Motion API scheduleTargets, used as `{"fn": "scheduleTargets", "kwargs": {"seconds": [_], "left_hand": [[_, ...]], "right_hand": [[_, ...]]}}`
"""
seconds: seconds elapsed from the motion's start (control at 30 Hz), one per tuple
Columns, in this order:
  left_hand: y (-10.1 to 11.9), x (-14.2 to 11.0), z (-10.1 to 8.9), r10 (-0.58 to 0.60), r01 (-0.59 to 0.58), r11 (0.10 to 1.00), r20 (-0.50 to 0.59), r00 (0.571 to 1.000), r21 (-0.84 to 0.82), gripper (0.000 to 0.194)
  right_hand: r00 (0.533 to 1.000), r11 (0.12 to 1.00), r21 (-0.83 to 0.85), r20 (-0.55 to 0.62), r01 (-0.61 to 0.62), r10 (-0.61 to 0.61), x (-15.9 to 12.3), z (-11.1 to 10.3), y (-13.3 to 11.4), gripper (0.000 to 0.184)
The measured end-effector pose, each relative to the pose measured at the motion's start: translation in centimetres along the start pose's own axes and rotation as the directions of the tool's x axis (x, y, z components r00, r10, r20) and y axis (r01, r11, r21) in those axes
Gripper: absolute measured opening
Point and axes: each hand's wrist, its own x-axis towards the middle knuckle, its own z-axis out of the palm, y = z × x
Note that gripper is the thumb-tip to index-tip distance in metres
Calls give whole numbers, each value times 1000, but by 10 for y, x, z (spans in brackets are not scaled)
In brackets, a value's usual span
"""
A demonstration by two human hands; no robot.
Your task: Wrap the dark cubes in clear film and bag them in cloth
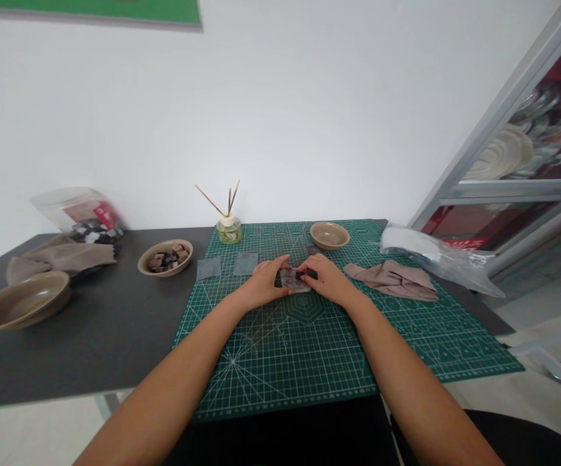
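A small greyish, see-through square (294, 279) lies on the green cutting mat (270, 362) between my two hands. My left hand (264, 285) holds it by its left side, thumb at the near edge and index finger at the far edge. My right hand (327, 279) is closed in a pinch over the square's right part, on a small dark piece (299, 274) mostly hidden by the fingers. Two blue-grey squares, one farther left (209, 268) and one nearer my left hand (246, 264), lie flat on the mat.
A bowl of brown and black chips (165, 257) stands left of the mat, near a larger bowl (22, 303), cloth (61, 255) and bag (86, 217). Behind are a reed diffuser (230, 229) and tan bowl (329, 235). Right lie another cloth (396, 279) and plastic bag (438, 255).
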Motion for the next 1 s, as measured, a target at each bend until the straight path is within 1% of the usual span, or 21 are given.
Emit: {"fn": "scheduleTargets", "kwargs": {"seconds": [0.17, 0.37, 0.57, 0.73, 0.87, 1.0], "left_hand": [[1, 0, 0, -9, 9, 1000, -7, 1000, 6, 81], [-1, 0, 0, 6, -6, 1000, -4, 1000, -1, 81], [0, 0, 0, -4, 4, 1000, -3, 1000, 7, 81], [-1, 0, 1, 1, -1, 1000, -4, 1000, 2, 81], [-1, 0, 1, 4, -4, 1000, -3, 1000, 2, 81], [0, 0, 0, -8, 8, 1000, -11, 1000, 11, 80]], "right_hand": [[1000, 1000, 17, 12, 14, -14, 4, 5, -4, 17], [999, 999, 21, -9, -45, 45, 1, 2, -1, 16], [999, 999, 20, 4, -46, 46, 5, 7, -5, 18], [998, 998, 4, -23, -62, 62, 0, 0, 1, 16], [998, 999, -5, -41, -43, 43, -2, -2, 4, 17], [1000, 1000, 6, -6, -6, 6, 3, 4, -1, 18]]}}
